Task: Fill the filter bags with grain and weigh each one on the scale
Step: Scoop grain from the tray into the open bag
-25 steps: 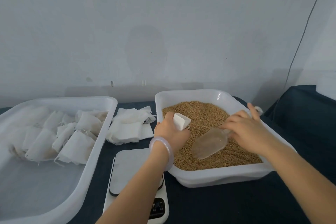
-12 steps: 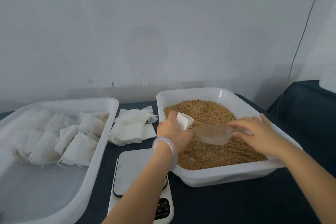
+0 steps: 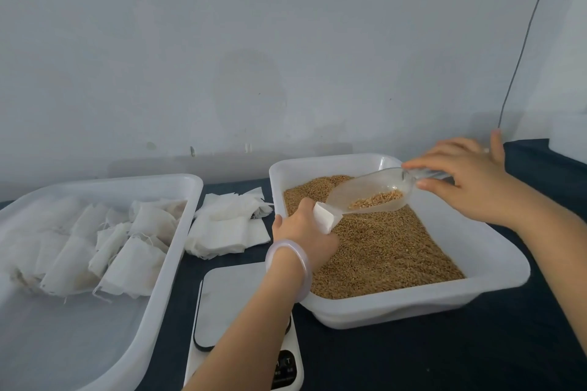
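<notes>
Your left hand (image 3: 303, 232) is curled round a small white filter bag (image 3: 324, 220), gripping it low, so that the open mouth stands out above your fingers, tilted toward the scoop. The bag is held just over the near left corner of the grain tray (image 3: 397, 308), above the grain (image 3: 387, 251). It looks thin, pale and papery, its top edge held apart.

Your right hand (image 3: 470, 182) pinches the handle of a clear plastic scoop (image 3: 368, 194) between thumb and fingers, with the little finger sticking up. The scoop slopes down to your left, and its lip rests at the bag's mouth. A small heap of golden-brown grain lies in its bowl.

A pale bangle (image 3: 287, 263) circles your left wrist. Under that forearm sits the digital scale (image 3: 228, 298), its flat platform bare where it shows. A loose pile of flat empty bags (image 3: 225, 227) lies on the dark cloth (image 3: 444, 355) between the two trays. The left tray (image 3: 111, 182) holds filled bags (image 3: 136, 251) crowded at its far end, plump, with loose strings trailing.
</notes>
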A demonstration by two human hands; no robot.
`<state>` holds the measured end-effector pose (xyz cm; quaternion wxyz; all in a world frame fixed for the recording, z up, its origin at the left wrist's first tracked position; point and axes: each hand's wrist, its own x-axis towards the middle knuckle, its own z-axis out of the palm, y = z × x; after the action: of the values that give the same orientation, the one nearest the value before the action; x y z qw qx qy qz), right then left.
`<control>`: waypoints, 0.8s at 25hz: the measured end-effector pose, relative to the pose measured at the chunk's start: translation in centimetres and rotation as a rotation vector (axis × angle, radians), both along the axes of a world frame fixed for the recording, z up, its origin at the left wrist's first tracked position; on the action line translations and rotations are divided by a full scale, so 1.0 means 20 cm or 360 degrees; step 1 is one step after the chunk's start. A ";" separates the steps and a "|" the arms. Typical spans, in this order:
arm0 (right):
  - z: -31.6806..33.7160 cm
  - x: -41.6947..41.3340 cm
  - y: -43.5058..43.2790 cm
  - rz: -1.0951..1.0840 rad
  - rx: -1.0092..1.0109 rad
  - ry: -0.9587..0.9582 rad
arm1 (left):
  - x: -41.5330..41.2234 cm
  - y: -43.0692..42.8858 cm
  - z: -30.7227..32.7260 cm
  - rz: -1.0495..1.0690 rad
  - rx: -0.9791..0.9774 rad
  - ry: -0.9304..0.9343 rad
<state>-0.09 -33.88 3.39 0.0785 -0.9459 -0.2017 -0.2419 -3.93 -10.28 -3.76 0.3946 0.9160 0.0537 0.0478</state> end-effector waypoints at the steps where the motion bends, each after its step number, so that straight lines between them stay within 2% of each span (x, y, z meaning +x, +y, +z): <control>1: 0.02 0.00 0.02 -0.0006 -0.0083 -0.0054 | 0.00 0.00 0.00 -0.0003 0.0018 0.0002; 8: 0.16 -0.02 0.11 0.0124 -0.0329 -0.0284 | -0.01 0.00 0.01 0.0007 0.0042 0.0011; 17: 0.14 -0.01 0.13 0.0175 -0.0317 -0.0359 | 0.00 0.00 -0.02 0.0007 0.0021 -0.0031; 20: 0.10 0.04 0.07 0.0097 -0.0233 -0.0233 | 0.01 0.00 -0.03 0.0015 -0.0104 -0.0036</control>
<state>0.74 -32.38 5.41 0.0017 -0.9223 -0.2528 -0.2924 -3.75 -10.19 -4.31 0.4247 0.9018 0.0551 0.0581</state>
